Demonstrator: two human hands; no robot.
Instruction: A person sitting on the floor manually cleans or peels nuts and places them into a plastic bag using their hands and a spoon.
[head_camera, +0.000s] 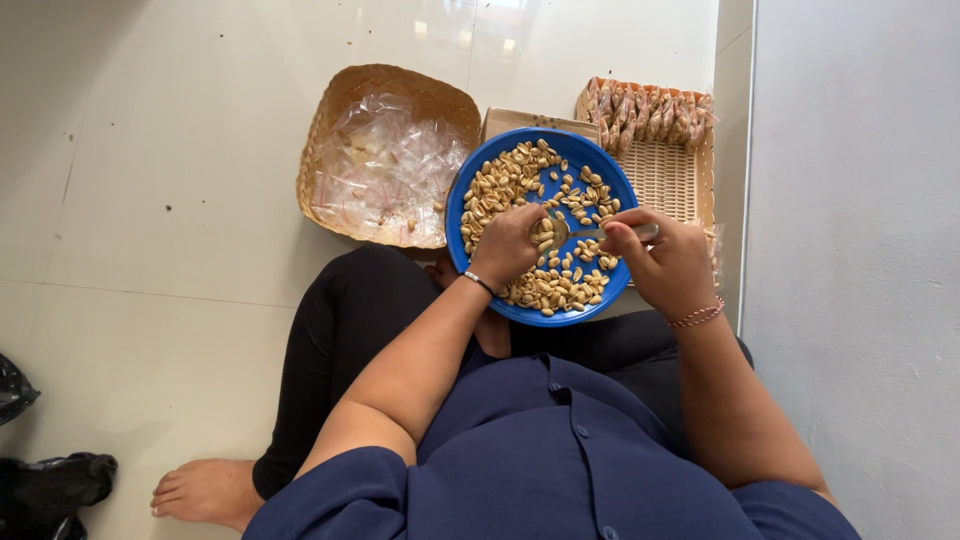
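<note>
Peanuts (500, 190) heaped in blue plate (455, 215) on lap, left hand (508, 243) curled over them at six o'clock pinching a few, right hand (665, 262) at four o'clock gripping spoon (585, 233) level for filling, woven basket (320, 140) of clear bags at ten o'clock.

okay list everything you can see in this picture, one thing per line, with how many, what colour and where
plate: one, blue, round, on the person's lap, centre
peanuts: many, tan, spread over the plate
spoon: one, metal, over the plate, in the right hand
round basket: one, woven tan, on the floor left of the plate
small clear bags: a heap, see-through, inside the round basket
square basket: one, woven tan, right of the plate
filled packets: a row, brownish, along the square basket's far edge
black bags: dark, bottom left corner
floor: white tiles
left hand: on the peanuts, bracelet at wrist
right hand: holds the spoon handle, red wrist string
bare foot: one, lower left
</note>
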